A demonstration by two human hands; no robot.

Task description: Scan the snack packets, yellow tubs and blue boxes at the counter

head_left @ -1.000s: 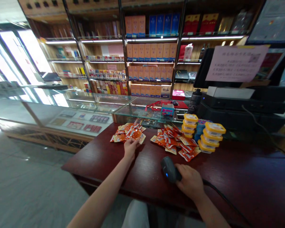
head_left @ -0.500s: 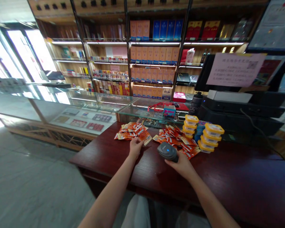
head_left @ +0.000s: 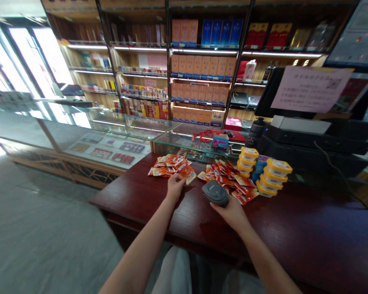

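Note:
My right hand (head_left: 230,210) is wrapped round the handle of a dark grey barcode scanner (head_left: 215,192), its head pointing left and away over the table. My left hand (head_left: 175,186) pinches the near edge of an orange snack packet (head_left: 188,174) with a cream end, at the front of the left pile of packets (head_left: 167,166). A second pile of orange packets (head_left: 225,175) lies just beyond the scanner. Right of that pile stand stacked plastic tubs with yellow lids (head_left: 270,179), with a shorter stack (head_left: 247,161) behind.
Everything rests on a dark red wooden table (head_left: 135,200). A glass display counter (head_left: 199,141) borders its far side, carrying a small blue and pink box (head_left: 220,141). A black bottle (head_left: 256,132) and monitor (head_left: 270,92) stand at the right. Stocked shelves line the wall.
The blue light on top of the scanner has gone out. The scanner has shifted very slightly to the left. My left hand stays at the same packet; the view has tilted a little.

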